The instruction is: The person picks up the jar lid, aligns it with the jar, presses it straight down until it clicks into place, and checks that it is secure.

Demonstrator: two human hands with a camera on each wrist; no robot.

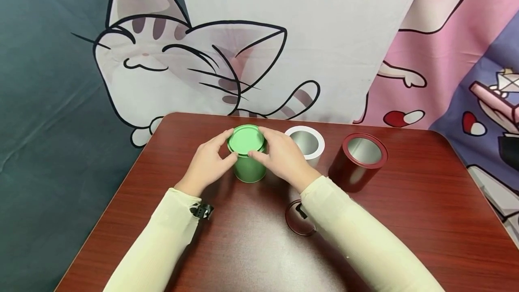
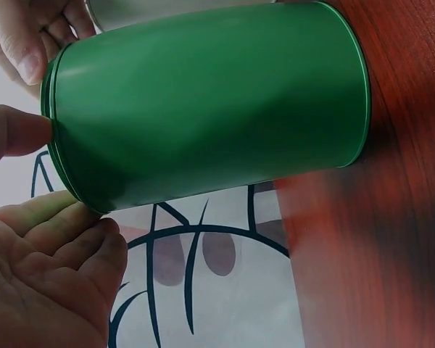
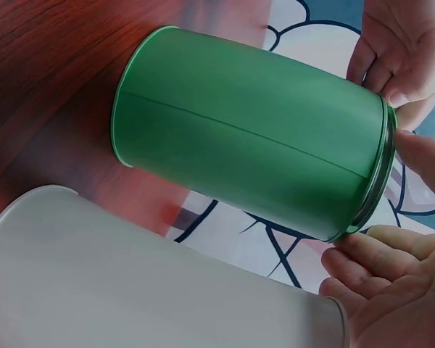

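Brown table (image 1: 243,256) under three cans (image 1: 249,169), red lid (image 1: 297,225)

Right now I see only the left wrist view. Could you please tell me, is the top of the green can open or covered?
Observer: Covered. In the head view, a flat green lid lies over the top of the green can.
Operator: Thank you. Is there also some can which is not in my picture?
Observer: Yes, a dark red can stands to the right of the white can.
Operator: And does some loose thing lie in front of the cans?
Observer: Yes, a round dark red disc, probably a lid, lies on the table, partly hidden by the right sleeve.
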